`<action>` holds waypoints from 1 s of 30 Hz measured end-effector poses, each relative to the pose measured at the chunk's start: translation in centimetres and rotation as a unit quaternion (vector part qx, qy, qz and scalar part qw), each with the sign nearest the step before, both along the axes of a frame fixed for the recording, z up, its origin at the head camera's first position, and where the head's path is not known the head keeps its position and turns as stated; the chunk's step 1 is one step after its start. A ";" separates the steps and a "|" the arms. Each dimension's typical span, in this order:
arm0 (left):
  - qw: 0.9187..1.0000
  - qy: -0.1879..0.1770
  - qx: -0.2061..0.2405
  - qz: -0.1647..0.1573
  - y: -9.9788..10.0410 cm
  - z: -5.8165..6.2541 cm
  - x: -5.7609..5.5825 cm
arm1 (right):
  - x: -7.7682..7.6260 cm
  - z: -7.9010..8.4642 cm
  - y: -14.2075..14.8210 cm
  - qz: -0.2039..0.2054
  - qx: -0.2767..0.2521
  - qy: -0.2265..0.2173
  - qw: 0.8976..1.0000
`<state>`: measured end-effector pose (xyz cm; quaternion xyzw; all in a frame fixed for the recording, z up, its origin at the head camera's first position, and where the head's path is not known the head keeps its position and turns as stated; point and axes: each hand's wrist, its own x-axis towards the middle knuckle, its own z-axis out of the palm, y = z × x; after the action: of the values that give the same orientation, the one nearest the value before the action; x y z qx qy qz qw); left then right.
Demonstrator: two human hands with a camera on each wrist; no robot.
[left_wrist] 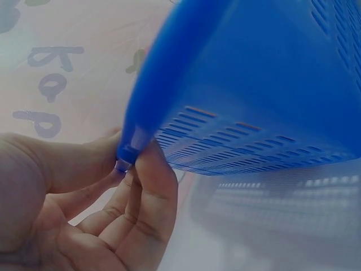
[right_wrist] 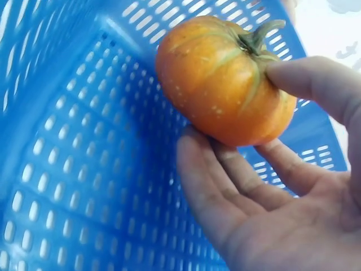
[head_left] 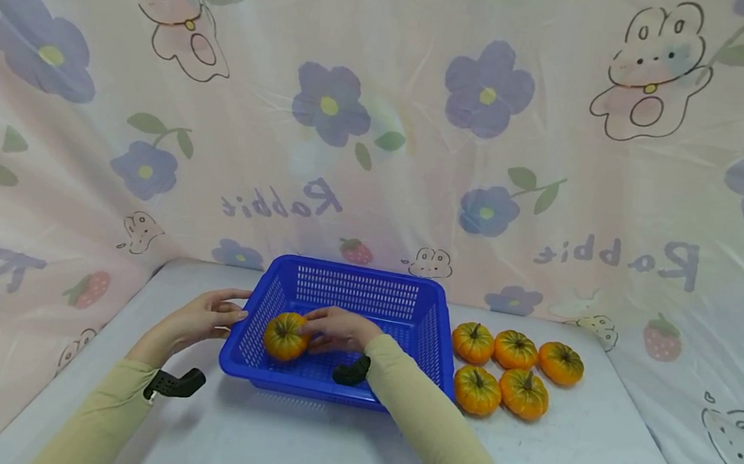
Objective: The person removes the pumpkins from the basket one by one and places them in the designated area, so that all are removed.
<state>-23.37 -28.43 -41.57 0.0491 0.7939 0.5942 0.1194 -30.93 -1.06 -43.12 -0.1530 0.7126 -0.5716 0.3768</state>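
Note:
A blue plastic basket (head_left: 338, 392) with slotted walls stands on the table. My left hand (head_left: 204, 317) pinches its left rim; in the left wrist view, thumb and fingers of that hand (left_wrist: 107, 197) meet on the rim's edge (left_wrist: 144, 118). Inside the basket, toward its left end, my right hand (head_left: 339, 329) holds a small orange pumpkin (head_left: 285, 337). The right wrist view shows the thumb on top near the green stem of the pumpkin (right_wrist: 220, 84), with the fingers of the right hand (right_wrist: 293, 209) beneath it.
Several more small orange pumpkins (head_left: 525, 395) sit in two rows on the white table (head_left: 595, 461), right beside the basket. A patterned curtain (head_left: 396, 150) hangs behind and at the sides of the table. Each wrist carries a black device (head_left: 179, 383).

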 end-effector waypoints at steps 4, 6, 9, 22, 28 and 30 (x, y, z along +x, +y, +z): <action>1.000 0.002 0.000 0.003 0.0 -0.1 0.0 | 0.1 0.3 0.0 -0.012 -0.017 0.008 1.000; 1.000 0.002 0.002 0.003 0.0 -0.1 -0.1 | 0.0 0.4 0.0 -0.021 -0.026 0.008 0.999; 1.000 0.004 0.003 -0.003 -0.1 -0.2 -0.1 | -0.1 0.9 0.3 -0.028 -0.040 0.008 0.999; 1.000 0.006 0.008 -0.016 0.2 0.2 0.1 | -0.5 3.1 1.5 -0.037 -0.121 -0.021 0.992; 1.000 0.004 0.008 -0.013 0.3 0.1 0.2 | -0.8 5.0 3.2 -0.057 -0.149 -0.035 0.987; 1.000 0.005 0.008 -0.014 0.3 0.1 0.2 | -0.9 5.7 3.9 -0.064 -0.151 -0.036 0.986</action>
<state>-23.14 -28.12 -41.49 0.0642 0.7887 0.5988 0.1234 -31.86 2.88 -37.47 -0.1414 0.6123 -0.7008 0.3376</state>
